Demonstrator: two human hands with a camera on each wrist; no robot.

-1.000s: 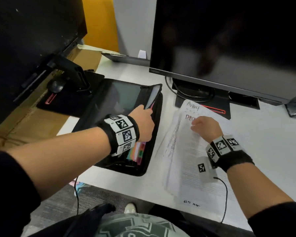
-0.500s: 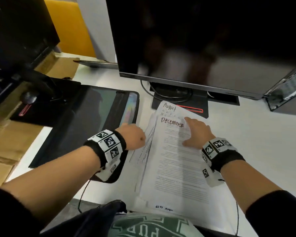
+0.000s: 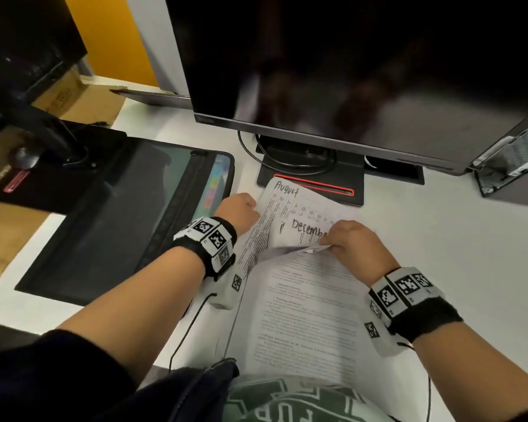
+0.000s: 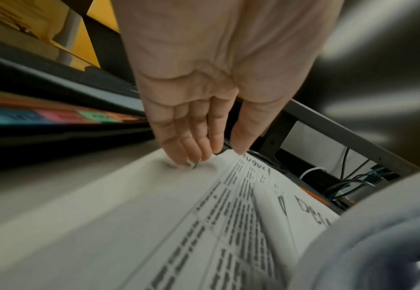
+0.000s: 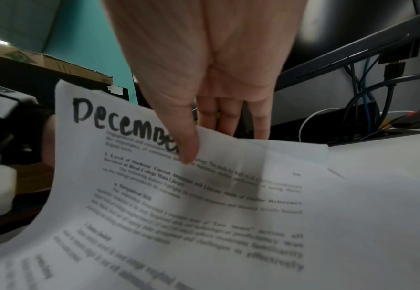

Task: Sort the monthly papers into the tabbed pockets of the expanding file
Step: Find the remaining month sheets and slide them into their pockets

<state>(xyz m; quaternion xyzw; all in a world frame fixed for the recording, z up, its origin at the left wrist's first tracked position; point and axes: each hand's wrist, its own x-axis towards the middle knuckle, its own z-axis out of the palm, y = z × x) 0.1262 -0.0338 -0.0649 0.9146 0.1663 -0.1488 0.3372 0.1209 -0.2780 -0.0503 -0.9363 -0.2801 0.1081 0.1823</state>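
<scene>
The black expanding file (image 3: 110, 220) lies open on the left of the desk, its coloured tabs (image 3: 214, 185) (image 4: 55, 115) along the right side. A paper stack (image 3: 302, 324) lies beside it. My right hand (image 3: 339, 242) (image 5: 204, 147) pinches the top edge of the "December" sheet (image 3: 305, 234) (image 5: 154, 196), thumb on top and fingers behind, and curls it up off the stack. Under it shows the "August" sheet (image 3: 287, 194) (image 4: 241, 196). My left hand (image 3: 241, 208) (image 4: 216, 155) rests with straight fingers on the stack's upper left corner.
A large dark monitor (image 3: 348, 71) stands just behind the papers, its base (image 3: 311, 181) and cables touching the stack's far edge. A second monitor arm (image 3: 49, 138) and a cardboard box (image 3: 73, 99) are at the left. A dark device (image 3: 512, 169) stands at the right on the white desk (image 3: 439, 245).
My left hand left the file's pockets and moved right onto the paper stack. My right hand went from pressing flat on the December sheet to pinching and lifting its top edge.
</scene>
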